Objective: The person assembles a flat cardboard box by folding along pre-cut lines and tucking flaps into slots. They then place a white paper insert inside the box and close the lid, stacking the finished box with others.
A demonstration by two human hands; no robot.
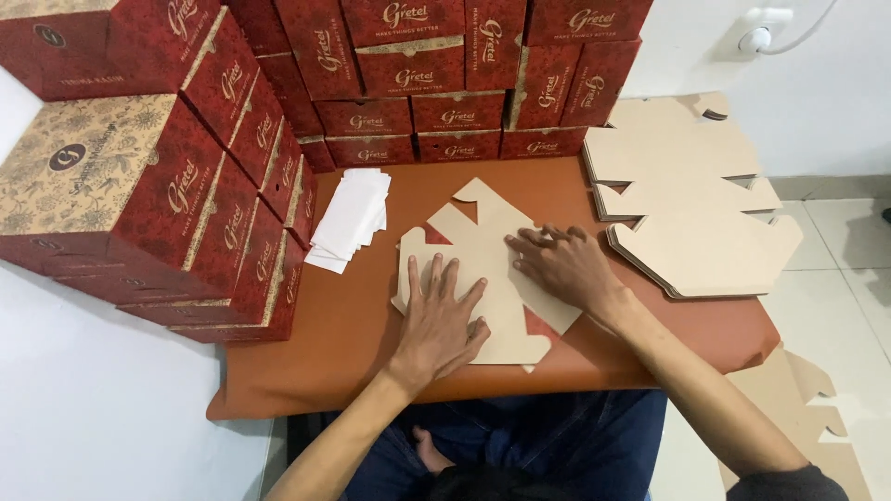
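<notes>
Head view is looking down on an orange-brown worktop where both hands are lying flat on an unfolded cardboard box blank, its plain tan side facing up and small patches of red showing at its cut edges. The left hand is pressing down on the near left part of the blank, palm down, fingers spread and open, gripping nothing. The right hand is resting open on the middle of the blank, fingers stretched toward the left, also holding nothing. The blank is sitting in the middle of the worktop, just in front of the person. To its left, a small stack of white paper sheets is lying apart from it. To its right, a pile of flat tan box blanks is stacking up near the worktop's edge. Assembled red patterned boxes are standing piled along the left side and the back.
</notes>
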